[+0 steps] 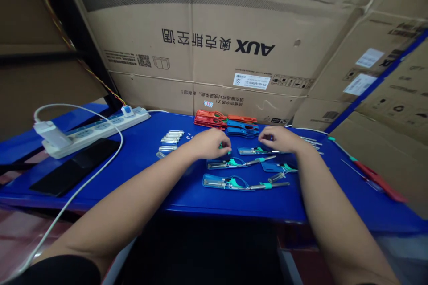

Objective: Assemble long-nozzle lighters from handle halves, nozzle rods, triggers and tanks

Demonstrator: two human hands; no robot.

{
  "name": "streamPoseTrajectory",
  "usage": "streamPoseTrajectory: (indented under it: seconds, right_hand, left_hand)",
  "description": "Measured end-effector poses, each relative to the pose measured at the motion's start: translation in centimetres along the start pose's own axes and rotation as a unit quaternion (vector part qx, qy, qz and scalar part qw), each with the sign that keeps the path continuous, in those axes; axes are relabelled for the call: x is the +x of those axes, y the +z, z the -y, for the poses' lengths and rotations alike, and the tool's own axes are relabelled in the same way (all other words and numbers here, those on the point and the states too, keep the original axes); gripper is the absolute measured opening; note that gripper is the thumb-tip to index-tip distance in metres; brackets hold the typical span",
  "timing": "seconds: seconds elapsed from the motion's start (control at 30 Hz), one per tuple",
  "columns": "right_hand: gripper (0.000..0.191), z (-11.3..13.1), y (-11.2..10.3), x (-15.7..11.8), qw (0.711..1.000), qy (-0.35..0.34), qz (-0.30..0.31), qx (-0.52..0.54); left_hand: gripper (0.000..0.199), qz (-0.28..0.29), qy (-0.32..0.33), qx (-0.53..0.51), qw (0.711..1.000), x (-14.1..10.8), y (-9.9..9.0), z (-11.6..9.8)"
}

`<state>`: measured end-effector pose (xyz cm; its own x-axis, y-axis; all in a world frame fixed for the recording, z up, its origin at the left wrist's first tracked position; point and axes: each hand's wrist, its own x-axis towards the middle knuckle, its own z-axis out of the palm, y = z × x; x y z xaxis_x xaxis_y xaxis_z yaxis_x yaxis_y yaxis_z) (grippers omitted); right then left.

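Left hand (210, 144) and right hand (280, 139) kept apart, fingers curled; any grip hidden. Teal-clipped assemblies (240, 163) lie just below both hands on bench (180, 196). Risks: cords snagged by careless lift; clear tubes (170, 140), left of left hand, knocked by stray sweep.

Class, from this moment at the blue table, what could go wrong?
The left hand and right hand are close over the crowded blue-and-teal assemblies, so a slip might knock them together. The loose clear tubes could roll. The white cable might snag the left arm.
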<state>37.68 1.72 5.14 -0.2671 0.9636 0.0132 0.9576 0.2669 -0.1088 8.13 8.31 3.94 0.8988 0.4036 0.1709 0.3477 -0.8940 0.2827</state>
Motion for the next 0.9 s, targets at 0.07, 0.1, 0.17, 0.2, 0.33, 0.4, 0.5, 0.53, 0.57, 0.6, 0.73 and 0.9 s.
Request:
streamPoseTrajectory:
  seconds: [0.07, 0.1, 0.17, 0.2, 0.33, 0.4, 0.5, 0.53, 0.57, 0.6, 0.73, 0.9]
  right_hand:
    - [0.021, -0.8, 0.2, -1.5, 0.998, 0.032, 0.042, 0.038]
    - [0.021, -1.1, 0.4, -1.9, 0.996, 0.05, 0.05, 0.046]
    - [0.023, -1.0, 0.6, -2.2, 0.996, 0.052, 0.036, 0.057]
    - [0.025, -0.7, 0.7, -2.1, 0.997, 0.029, 0.022, 0.067]
    - [0.025, 1.7, 0.8, -1.1, 0.99, -0.088, 0.022, 0.106]
    - [0.022, 2.8, 0.9, -0.8, 0.991, -0.091, 0.013, 0.097]
    - [0.021, 4.2, 1.1, -0.5, 0.988, -0.109, -0.021, 0.111]
    - [0.021, 4.8, 1.3, -0.4, 0.983, -0.129, -0.026, 0.125]
    - [0.022, 5.5, 1.5, -0.3, 0.979, -0.153, -0.023, 0.134]
    - [0.023, 6.2, 1.8, -0.1, 0.975, -0.174, -0.016, 0.136]
    - [0.021, 8.9, 3.0, 0.6, 0.98, -0.19, 0.021, 0.063]
    - [0.022, 9.3, 3.8, 0.6, 0.971, -0.227, 0.015, 0.078]
  left_hand:
    - [0.02, 0.031, 0.025, -0.001, 0.999, 0.0, 0.6, -1.0]
    - [0.019, 0.041, 0.032, -0.001, 0.999, 0.0, 0.7, -1.2]
    - [0.016, 0.061, 0.032, 0.0, 0.998, -0.3, 0.7, -1.2]
    - [0.014, 0.076, 0.025, 0.002, 0.997, -0.4, 0.5, -1.0]
    - [0.028, 0.139, -0.028, -0.006, 0.99, -0.9, -0.1, -0.3]
    - [0.031, 0.157, -0.046, -0.012, 0.986, -0.9, 0.0, -0.1]
    - [0.022, 0.167, -0.044, -0.008, 0.985, -0.7, 0.3, -0.2]
    - [0.02, 0.165, -0.039, -0.005, 0.986, -0.6, 0.3, -0.3]
    - [0.019, 0.158, -0.038, -0.001, 0.987, -0.6, 0.3, -0.4]
    - [0.018, 0.148, -0.042, 0.003, 0.988, -0.6, 0.3, -0.5]
    - [0.014, 0.117, -0.078, -0.006, 0.99, -0.6, -0.1, -0.9]
    - [0.014, 0.116, -0.037, -0.006, 0.993, -0.7, -0.7, -0.7]
